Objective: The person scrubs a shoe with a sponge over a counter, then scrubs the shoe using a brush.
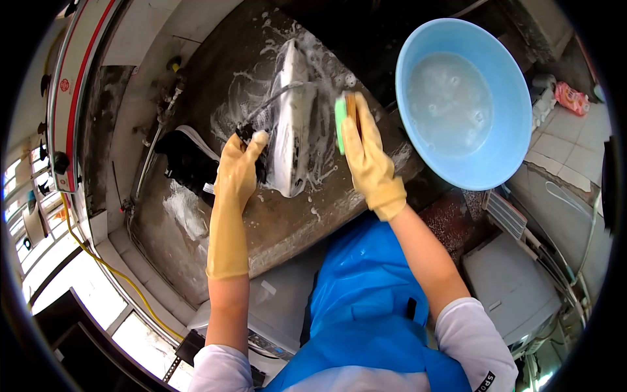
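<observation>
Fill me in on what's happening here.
A person in yellow gloves is at a sudsy slab. The left hand steadies a soapy shoe, its white sole showing; the right hand holds what looks like a brush, just off the sole. A black shoe and a blue basin of cloudy water are nearby.

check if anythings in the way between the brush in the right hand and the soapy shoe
Nothing solid is visible between the brush in the right hand and the soapy shoe, only suds on the counter. The black shoe lies beyond the left hand.
</observation>
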`<state>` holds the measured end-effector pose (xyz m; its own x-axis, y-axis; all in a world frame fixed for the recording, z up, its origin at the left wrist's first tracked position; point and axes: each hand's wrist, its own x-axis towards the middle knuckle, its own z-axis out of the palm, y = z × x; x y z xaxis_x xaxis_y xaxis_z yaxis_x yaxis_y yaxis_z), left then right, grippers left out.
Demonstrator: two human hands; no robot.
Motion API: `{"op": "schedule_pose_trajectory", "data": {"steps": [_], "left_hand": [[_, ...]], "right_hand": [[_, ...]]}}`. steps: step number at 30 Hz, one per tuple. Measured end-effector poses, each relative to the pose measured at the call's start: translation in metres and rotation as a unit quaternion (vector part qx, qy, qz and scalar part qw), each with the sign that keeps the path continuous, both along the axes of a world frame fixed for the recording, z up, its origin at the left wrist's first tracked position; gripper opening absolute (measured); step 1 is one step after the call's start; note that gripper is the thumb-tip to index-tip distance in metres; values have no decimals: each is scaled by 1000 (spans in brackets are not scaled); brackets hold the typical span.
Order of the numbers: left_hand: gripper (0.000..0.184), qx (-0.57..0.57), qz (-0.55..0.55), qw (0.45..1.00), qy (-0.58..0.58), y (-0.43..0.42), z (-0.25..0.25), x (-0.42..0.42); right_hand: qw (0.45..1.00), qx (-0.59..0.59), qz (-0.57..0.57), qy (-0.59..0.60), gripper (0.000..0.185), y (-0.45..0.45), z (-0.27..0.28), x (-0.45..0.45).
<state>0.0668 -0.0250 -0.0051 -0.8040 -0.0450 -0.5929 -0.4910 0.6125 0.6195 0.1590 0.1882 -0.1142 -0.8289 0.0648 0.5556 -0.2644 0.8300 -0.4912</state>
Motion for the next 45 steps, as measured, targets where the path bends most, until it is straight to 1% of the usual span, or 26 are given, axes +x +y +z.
{"op": "schedule_pose_trajectory", "data": {"steps": [2,3,4,5,7,10,13,16,19,23,24,25,26,28,30,31,32,33,35,37,39,41,42,43,44,45], "left_hand": [[50,16,37,999,-5,-23,-48,1],[49,28,58,998,15,-30,-68,3],[57,6,50,999,8,-21,-57,1],[90,26,75,996,-38,-31,-74,-4],[74,61,94,992,-62,7,-35,-7],[99,6,136,989,-52,-15,-109,-14],[94,8,130,991,-37,-13,-110,-18],[85,40,151,987,-31,-19,-125,-22],[85,30,190,981,-23,-53,-177,-25],[91,1,60,998,10,-87,-256,-18],[92,14,90,996,3,-95,-283,-15],[94,54,87,993,-54,-79,-232,-21],[95,88,82,986,-112,-61,-177,-28],[87,-31,93,995,12,-65,-212,-7],[83,-79,162,984,1,-66,-231,-9],[83,-70,155,985,-40,-50,-179,-17],[84,-57,149,984,-80,-37,-149,-22],[84,-56,152,984,-78,-36,-144,-23],[85,-65,137,985,-88,-36,-137,-23],[84,-60,153,982,-90,-35,-149,-24],[82,101,146,981,-77,-47,-172,-16],[81,392,275,876,51,-48,-220,-1],[81,175,258,950,-3,-42,-183,-5],[80,-49,226,971,-58,-31,-140,-13],[82,-83,221,968,-85,-14,-89,-25],[82,-81,224,968,-83,-16,-100,-25]], "right_hand": [[999,37,-18,-1,54,-4,27,-45],[983,170,-57,35,48,-5,29,-66],[1000,14,-21,10,49,-11,18,-90],[996,-74,1,-48,52,-22,16,-98],[966,-183,5,-182,61,-45,18,-107],[960,-114,28,-253,72,-81,23,-16],[970,-60,134,-195,70,-99,9,58],[981,75,37,-173,61,-79,6,-44],[977,-7,-33,-213,53,-47,-6,-180],[962,-1,-43,-269,58,-63,33,-146],[858,452,69,-233,63,-57,28,-111],[866,408,106,-268,60,-75,36,-80],[931,49,75,-355,70,-90,37,-48],[947,87,138,-276,72,-89,28,-30],[958,148,102,-224,65,-76,2,-89],[930,66,86,-352,58,-67,15,-142],[944,163,96,-270,52,-48,5,-177],[912,-4,48,-407,51,-40,35,-219],[959,20,-17,-281,54,-39,-5,-224],[921,4,33,-387,60,-57,45,-182],[934,114,83,-327,61,-83,46,-117],[955,151,82,-242,62,-78,15,-133],[968,173,81,-162,63,-80,6,-146],[960,154,84,-217,64,-68,-3,-181],[950,136,83,-270,64,-57,-11,-214],[968,85,14,-237,65,-51,-14,-229]]}}
